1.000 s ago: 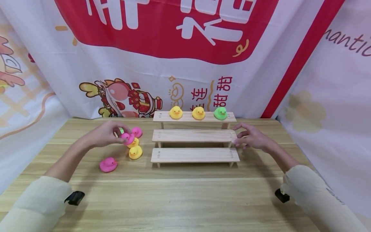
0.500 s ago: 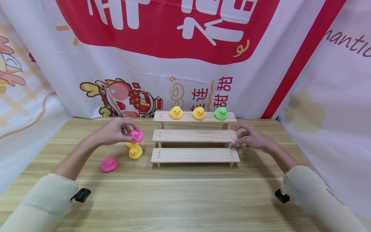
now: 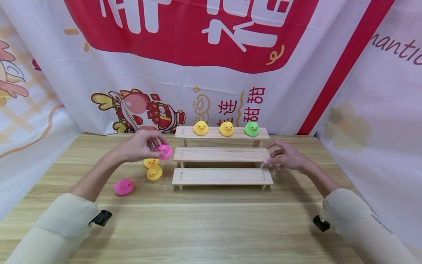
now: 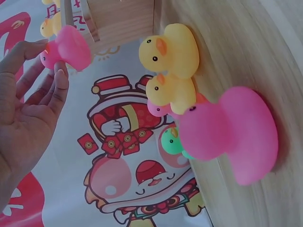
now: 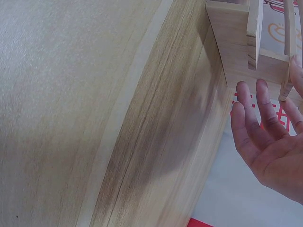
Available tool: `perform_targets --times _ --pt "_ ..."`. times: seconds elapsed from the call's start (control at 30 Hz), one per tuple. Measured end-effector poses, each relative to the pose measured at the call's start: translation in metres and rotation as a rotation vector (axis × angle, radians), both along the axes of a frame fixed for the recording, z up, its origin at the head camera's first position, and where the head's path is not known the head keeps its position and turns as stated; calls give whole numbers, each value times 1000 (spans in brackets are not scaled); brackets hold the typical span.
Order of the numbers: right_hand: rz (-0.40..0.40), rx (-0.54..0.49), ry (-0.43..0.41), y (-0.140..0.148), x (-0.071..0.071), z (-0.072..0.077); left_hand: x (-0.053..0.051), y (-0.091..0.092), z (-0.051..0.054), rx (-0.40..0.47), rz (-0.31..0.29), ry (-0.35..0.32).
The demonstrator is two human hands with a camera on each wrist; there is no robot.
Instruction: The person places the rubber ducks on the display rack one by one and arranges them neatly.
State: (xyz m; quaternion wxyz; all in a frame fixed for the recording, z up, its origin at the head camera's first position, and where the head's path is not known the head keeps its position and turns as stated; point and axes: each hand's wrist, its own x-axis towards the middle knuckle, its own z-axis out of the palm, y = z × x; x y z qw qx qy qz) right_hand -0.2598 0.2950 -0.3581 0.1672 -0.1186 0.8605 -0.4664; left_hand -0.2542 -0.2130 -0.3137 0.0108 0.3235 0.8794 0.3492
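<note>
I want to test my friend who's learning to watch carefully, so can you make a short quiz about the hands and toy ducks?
1. How many ducks sit on the top shelf?

2. True or false: the left hand is pinching a yellow duck.

3. In the head view, what colour is the top shelf's rightmost duck?
A) yellow
B) pink
C) green

Key:
1. Three.
2. False; it is pinching a pink duck.
3. C.
</note>
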Motion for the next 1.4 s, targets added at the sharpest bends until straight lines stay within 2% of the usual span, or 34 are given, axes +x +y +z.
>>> perform_targets --times 0.27,0.5,1.03,1.4 --pt "-1 -7 2 0 1 0 -1 14 1 8 1 -33" --pt "3 -28 3 0 1 -2 -2 25 0 24 -15 -3" --pt "0 -14 -1 1 1 -1 -9 48 -4 68 -91 18" --pt "0 -13 -4 0 1 1 -9 62 -2 74 -104 -9"
